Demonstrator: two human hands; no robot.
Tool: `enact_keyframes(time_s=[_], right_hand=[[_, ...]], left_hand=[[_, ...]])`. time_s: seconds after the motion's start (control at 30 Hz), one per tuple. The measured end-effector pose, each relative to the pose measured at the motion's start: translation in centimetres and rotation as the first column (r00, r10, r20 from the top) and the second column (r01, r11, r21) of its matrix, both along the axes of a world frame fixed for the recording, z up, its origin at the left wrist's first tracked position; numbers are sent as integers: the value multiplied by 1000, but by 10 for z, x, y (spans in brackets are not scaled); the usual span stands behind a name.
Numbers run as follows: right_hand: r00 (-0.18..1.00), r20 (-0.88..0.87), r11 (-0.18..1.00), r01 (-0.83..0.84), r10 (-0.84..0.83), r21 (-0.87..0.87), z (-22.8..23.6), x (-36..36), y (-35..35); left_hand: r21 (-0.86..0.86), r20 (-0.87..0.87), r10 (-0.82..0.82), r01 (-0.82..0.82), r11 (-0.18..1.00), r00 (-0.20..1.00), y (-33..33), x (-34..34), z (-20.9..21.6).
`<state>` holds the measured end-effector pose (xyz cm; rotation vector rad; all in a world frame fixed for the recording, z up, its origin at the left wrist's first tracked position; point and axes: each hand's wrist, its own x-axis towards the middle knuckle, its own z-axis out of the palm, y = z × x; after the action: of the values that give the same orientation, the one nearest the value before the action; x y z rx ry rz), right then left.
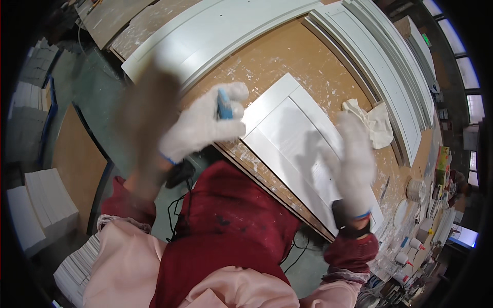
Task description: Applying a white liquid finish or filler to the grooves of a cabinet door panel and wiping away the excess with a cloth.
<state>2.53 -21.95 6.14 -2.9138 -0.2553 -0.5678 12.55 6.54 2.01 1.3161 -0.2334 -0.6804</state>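
In a white glove, my left hand [203, 126] is closed around a small blue object [224, 104] whose kind I cannot make out. Its fingertips are at the left edge of a white framed cabinet door panel [287, 123], which lies slanted on the brown worktable [272, 56]. My right hand [355, 161], also gloved and smeared by motion, is over the panel's right side. Its fingers look stretched out with the thumb apart, and nothing shows in it. Whether it touches the panel is unclear. Shadows fall across the panel's face.
A crumpled cream cloth [377, 123] lies right of the panel. Long white panels [205, 36] line the table's far side, with stacked ones [380, 61] at the right. Bottles [403, 256] crowd the lower right. White stacks [46, 200] stand at the left. A brown blur [151, 102] covers part of the left side.
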Motion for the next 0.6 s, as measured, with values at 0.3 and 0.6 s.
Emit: enact_keyframes(time_s=[0.3, 0.6], right_hand=[[927, -342, 753, 114, 153, 649, -50, -40, 133], [822, -539, 330, 465, 182, 821, -28, -28, 121]], left_hand=[[490, 180, -169, 61, 870, 969, -15, -95, -18], [280, -44, -209, 213, 936, 977, 20, -89, -15]])
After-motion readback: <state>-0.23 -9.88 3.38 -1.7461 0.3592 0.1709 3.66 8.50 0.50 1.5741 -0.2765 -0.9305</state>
